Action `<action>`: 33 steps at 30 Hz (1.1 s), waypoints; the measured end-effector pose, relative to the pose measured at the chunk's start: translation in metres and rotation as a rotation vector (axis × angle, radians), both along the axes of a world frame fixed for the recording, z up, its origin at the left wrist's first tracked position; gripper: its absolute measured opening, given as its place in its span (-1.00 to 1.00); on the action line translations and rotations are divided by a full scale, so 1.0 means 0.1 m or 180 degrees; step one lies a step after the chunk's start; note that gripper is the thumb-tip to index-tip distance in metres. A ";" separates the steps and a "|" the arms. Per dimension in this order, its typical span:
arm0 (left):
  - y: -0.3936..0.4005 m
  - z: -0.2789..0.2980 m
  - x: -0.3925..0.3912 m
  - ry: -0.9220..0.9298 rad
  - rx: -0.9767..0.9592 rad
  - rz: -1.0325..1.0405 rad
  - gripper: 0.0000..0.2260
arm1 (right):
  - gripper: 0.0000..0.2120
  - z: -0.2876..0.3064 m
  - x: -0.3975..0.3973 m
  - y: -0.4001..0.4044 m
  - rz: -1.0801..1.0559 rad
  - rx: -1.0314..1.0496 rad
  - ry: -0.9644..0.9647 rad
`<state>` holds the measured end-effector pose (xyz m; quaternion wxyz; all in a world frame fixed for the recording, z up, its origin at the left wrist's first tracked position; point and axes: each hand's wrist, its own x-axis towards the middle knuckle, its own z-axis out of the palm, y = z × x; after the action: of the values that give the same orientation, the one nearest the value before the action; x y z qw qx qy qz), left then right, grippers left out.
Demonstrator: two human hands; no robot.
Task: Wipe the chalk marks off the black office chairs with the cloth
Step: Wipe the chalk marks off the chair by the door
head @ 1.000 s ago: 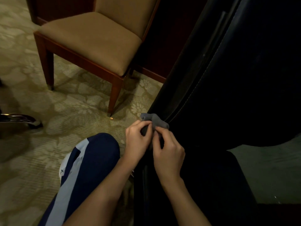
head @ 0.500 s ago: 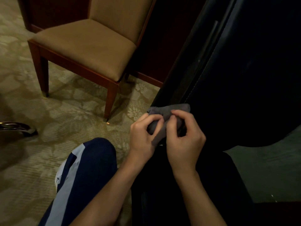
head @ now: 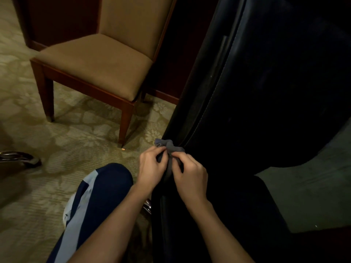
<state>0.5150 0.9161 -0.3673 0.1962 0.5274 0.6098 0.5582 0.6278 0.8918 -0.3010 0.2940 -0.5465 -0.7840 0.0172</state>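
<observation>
1. The black office chair fills the right side of the view, its dark padded back leaning away with a line of pale stitching running down its edge; no chalk marks can be made out on it in the dim light.
2. The carpet is a beige floral pattern and covers the floor on the left; a greyer patch of floor shows at lower right.
3. A wooden chair with a tan cushioned seat stands on the carpet to the left of the black one, with dark wood panelling behind it.
4. The person's bent knee, in navy trousers with a light stripe, is at lower centre.
5. The left hand pinches the cloth with curled fingers, just beside the chair's lower edge.
6. The right hand also grips the cloth, fingers curled round it, touching the left hand.
7. The grey cloth is bunched between both hands, its top poking above the fingers against the chair's edge.
8. A chrome chair-base leg shows at far left.
</observation>
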 end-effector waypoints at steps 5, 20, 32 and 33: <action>-0.06 0.33 0.01 -0.0566 0.0006 -0.0056 -0.93 | -0.84 0.45 -0.05 0.03 0.0017 0.0480 0.0420; 0.46 2.15 0.03 -0.0454 0.1330 0.0273 -0.86 | -0.85 2.09 0.04 0.68 -0.0068 0.1143 0.0728; 0.61 2.37 0.07 -0.0256 0.1676 0.0493 -0.83 | -0.77 2.19 -0.01 0.87 -0.0013 0.1454 0.0686; 0.70 2.52 0.05 -0.0309 0.1680 0.0500 -0.80 | -0.76 2.35 -0.03 0.95 0.0018 0.1465 0.0652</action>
<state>0.5205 0.9863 -0.1151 0.0372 0.4841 0.4721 0.7358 0.6245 0.9865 -0.0660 0.4885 -0.4583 -0.7349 -0.1057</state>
